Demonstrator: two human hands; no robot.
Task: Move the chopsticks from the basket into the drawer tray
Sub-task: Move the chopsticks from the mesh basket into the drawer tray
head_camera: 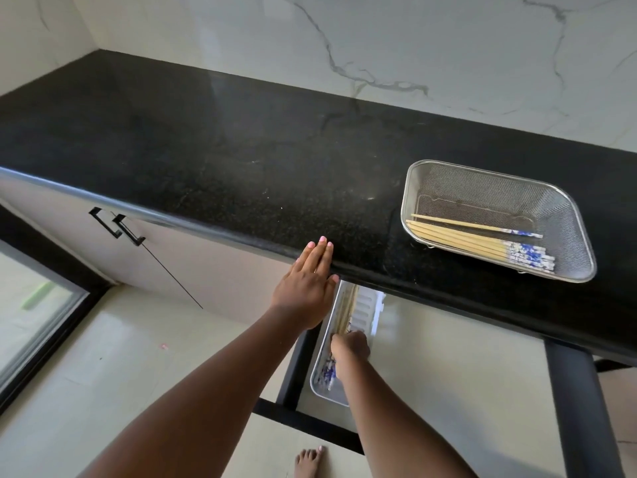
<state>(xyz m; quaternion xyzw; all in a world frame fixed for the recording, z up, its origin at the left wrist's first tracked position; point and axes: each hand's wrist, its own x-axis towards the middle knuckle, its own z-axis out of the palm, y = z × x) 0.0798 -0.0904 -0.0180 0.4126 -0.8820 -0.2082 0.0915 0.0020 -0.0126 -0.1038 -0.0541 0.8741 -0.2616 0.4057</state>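
A steel mesh basket (572, 215) sits on the black counter at the right, with several wooden chopsticks (472, 238) with blue-and-white ends lying in it. Below the counter edge an open drawer (293, 384) holds a clear tray (370, 307). More chopsticks (345, 310) lie along the tray's left side. My right hand (350, 346) is down in the tray, fingers closed on the patterned ends of those chopsticks. My left hand (308, 284) lies flat with fingers together against the counter's front edge, holding nothing.
The black granite counter (206, 150) runs left to a marble wall corner. Cabinet doors with black handles (117, 225) stand below at the left. The drawer's black frame (579, 408) juts out at the right. A bare foot (308, 462) stands on the tiled floor.
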